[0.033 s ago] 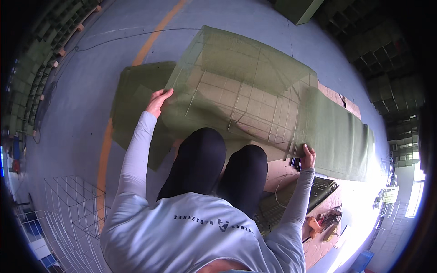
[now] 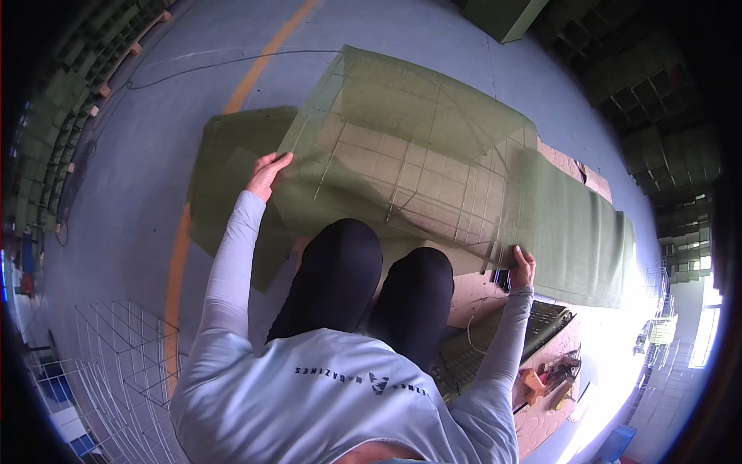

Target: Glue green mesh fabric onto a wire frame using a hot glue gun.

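A sheer green mesh sheet (image 2: 363,85) lies over a wire grid frame (image 2: 402,174) in front of my knees, and the wires show through it. My left hand (image 2: 267,176) pinches the mesh at its near left edge, thumb on top. At the near right edge, my right hand (image 2: 523,267) is closed on the same mesh beside the frame; whether it also grips a wire is hidden. To the right, a length of green mesh (image 2: 576,232) spreads out over cardboard. Darker green mesh (image 2: 232,162) lies on the floor beyond my left hand.
Bare wire grid panels (image 2: 124,348) stand at lower left. By my right forearm are a dark green perforated panel (image 2: 541,325) and an orange-handled tool (image 2: 533,384) on cardboard (image 2: 545,421). Stacked green boxes (image 2: 649,100) line the right; an orange line (image 2: 267,58) crosses the floor.
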Motion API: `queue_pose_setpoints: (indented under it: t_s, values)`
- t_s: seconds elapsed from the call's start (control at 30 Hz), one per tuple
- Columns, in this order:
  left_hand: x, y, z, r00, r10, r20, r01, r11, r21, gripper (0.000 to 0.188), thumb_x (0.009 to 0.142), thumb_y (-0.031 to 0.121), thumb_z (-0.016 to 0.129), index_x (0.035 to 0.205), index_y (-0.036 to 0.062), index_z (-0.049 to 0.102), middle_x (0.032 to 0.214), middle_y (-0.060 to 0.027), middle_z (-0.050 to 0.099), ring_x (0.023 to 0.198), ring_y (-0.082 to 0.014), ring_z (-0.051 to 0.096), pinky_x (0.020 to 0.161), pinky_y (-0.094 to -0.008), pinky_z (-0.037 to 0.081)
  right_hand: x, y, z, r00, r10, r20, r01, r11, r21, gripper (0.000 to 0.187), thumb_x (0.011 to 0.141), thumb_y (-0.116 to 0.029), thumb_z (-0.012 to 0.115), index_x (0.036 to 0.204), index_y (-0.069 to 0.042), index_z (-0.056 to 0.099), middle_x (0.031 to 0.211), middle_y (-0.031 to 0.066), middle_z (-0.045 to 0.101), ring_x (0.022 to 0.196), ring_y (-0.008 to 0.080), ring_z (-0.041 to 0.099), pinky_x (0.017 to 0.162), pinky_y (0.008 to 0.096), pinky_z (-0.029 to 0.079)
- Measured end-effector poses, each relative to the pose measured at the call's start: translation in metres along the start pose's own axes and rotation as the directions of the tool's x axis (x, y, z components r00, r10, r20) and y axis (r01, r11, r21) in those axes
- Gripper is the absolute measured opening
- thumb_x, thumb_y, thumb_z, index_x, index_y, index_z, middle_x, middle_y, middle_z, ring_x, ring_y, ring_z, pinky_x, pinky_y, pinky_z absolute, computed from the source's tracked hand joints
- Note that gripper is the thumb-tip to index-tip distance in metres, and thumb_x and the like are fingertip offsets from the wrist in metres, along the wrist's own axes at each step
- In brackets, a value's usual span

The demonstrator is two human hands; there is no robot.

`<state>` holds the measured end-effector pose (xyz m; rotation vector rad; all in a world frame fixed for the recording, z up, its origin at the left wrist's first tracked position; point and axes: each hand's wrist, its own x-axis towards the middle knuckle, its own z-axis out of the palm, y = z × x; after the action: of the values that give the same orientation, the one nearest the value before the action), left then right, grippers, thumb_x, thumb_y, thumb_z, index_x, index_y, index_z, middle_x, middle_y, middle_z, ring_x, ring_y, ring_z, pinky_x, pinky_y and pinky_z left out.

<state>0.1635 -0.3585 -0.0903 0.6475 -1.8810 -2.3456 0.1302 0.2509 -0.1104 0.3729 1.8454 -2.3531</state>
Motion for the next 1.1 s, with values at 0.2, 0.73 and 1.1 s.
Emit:
queue_pose_setpoints:
  t_s: [0.2,0.73,1.1]
  values:
    - [0.007,0.003,-0.010,0.990,0.136,0.029,-0.134,0.988,-0.075,0.024,0.076,0.021,0.063,0.093,0.0038,0.061,0.087,-0.0001,0.060,0.081,-0.0069,0.052,0.073,-0.0203,0.038,-0.002,-0.020,0.021,0.995,-0.092,-0.049,0.096,0.992,0.088,0.007,0.078,-0.008,0.058,0.080,-0.001,0.060,0.071,0.0054,0.061,0.061,0.0121,0.057,0.057,0.0240,0.047]
    - [0.015,0.013,-0.015,0.990,0.136,0.033,-0.135,0.989,-0.056,0.023,0.078,0.015,0.059,0.096,0.0011,0.059,0.091,-0.0042,0.061,0.083,-0.0103,0.056,0.074,-0.0229,0.042,0.004,-0.022,0.031,0.990,-0.119,-0.080,0.118,0.993,-0.023,0.008,0.076,-0.006,0.059,0.083,-0.004,0.059,0.075,0.0022,0.059,0.064,0.0108,0.055,0.059,0.0236,0.045]
    - [0.024,-0.011,0.000,0.978,0.210,0.006,-0.210,0.974,0.079,0.020,0.075,0.018,0.062,0.087,0.0020,0.061,0.083,-0.0001,0.059,0.076,-0.0065,0.052,0.071,-0.0206,0.038,-0.010,-0.008,0.004,0.997,-0.018,-0.075,0.018,1.000,-0.002,0.016,0.077,-0.006,0.058,0.092,-0.001,0.057,0.083,0.0047,0.060,0.072,0.0136,0.057,0.066,0.0256,0.046]
